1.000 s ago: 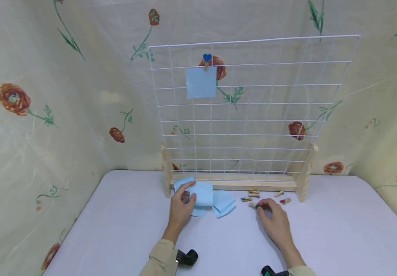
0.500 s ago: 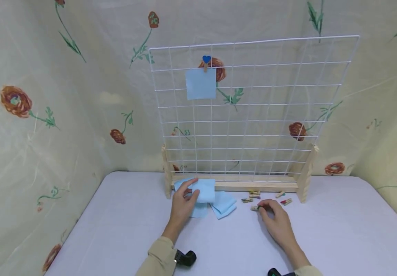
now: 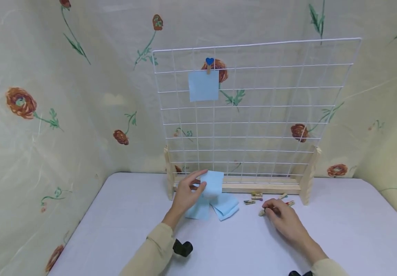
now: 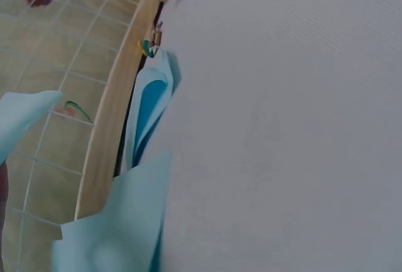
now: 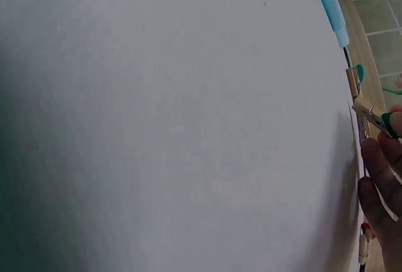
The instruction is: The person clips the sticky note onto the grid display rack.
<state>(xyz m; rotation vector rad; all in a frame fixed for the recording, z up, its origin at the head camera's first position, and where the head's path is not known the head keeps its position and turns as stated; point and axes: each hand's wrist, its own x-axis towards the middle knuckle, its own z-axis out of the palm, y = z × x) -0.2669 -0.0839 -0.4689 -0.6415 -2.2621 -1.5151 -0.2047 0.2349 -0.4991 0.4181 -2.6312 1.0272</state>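
Observation:
In the head view my left hand (image 3: 189, 193) holds a light blue square of paper (image 3: 214, 182) by its left side, in front of the wire grid's foot. That sheet's corner (image 4: 25, 112) shows at the left edge of the left wrist view. My right hand (image 3: 286, 222) pinches a small wooden clothespin (image 3: 261, 212) with a green end, close over the table; the right wrist view shows the clothespin (image 5: 369, 112) between thumb and finger. More blue sheets (image 3: 227, 203) lie loosely folded below the held one. Several clothespins (image 3: 256, 196) lie near my right hand.
A white wire grid (image 3: 253, 106) stands in a wooden base (image 3: 260, 188) at the back of the white table (image 3: 122, 226). Another blue square (image 3: 203, 86) hangs high on its left part from a blue heart clothespin (image 3: 209, 61). Flowered cloth (image 3: 81, 153) surrounds the table.
My left hand has raised the blue sheet and moved it right, off the other sheets. My right hand has drawn the clothespin slightly right and toward me, away from the others.

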